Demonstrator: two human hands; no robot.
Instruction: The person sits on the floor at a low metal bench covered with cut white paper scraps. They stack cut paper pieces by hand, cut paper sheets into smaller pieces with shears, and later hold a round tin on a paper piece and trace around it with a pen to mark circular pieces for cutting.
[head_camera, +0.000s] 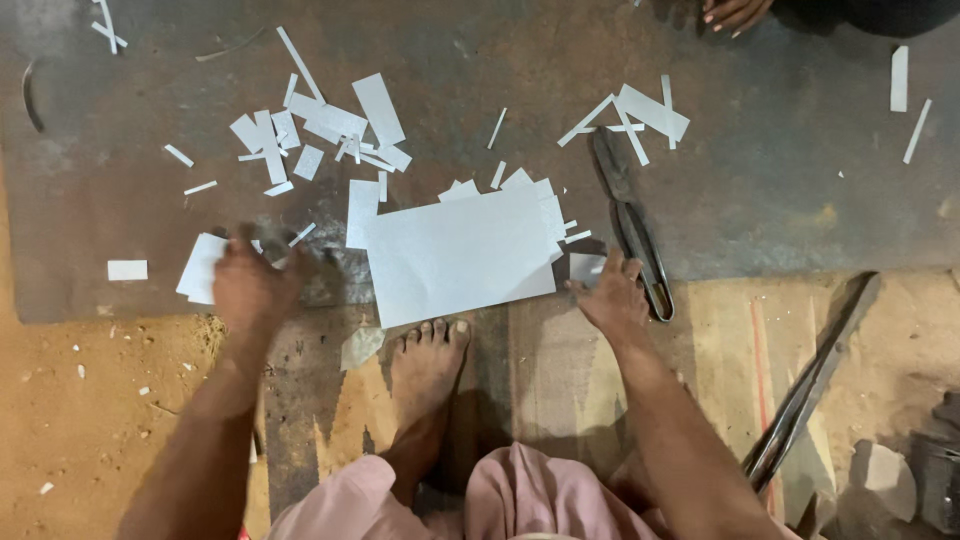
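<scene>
My left hand (250, 288) is blurred at the near edge of a dark metal plate (800, 180), beside a small stack of white sheet pieces (198, 268). A dark smeared shape (318, 268) runs right from its fingers; I cannot tell whether the hand grips it. My right hand (612, 297) lies flat with fingers spread, its fingertips touching a small white sheet piece (585, 266), just left of a pair of dark metal shears (640, 240). Between the hands lies a large white rectangular sheet (460, 250), with the toes of my bare foot (428, 360) on its near edge.
Several white offcuts and strips (320, 125) are scattered over the plate, with another cluster (640, 112) near the shears' far tip. A long dark metal tool (812, 385) lies at the right on a board. Another person's hand (735, 12) shows at the top edge. Sandy ground (80, 400) is at left.
</scene>
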